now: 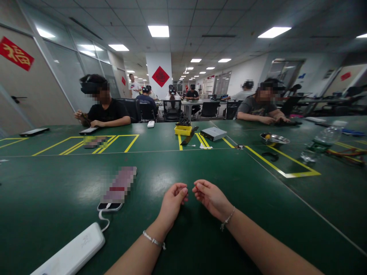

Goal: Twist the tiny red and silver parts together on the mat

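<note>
My left hand [172, 200] and my right hand [210, 198] rest side by side on the green table [200, 164], fingertips nearly touching. Both hands have their fingers curled inward, loosely closed, and nothing shows inside them. Each wrist carries a thin silver bracelet. A phone [117, 189] lies to the left of my left hand, joined by a white cable to a white power bank [73, 254] near the table's front edge.
Yellow tape lines mark boxes on the table. Further back sit a yellow tray [182, 130], a grey box [213, 133], a metal bowl [274, 139] and a plastic bottle [321, 144]. Other people sit at the table's far side, left and right.
</note>
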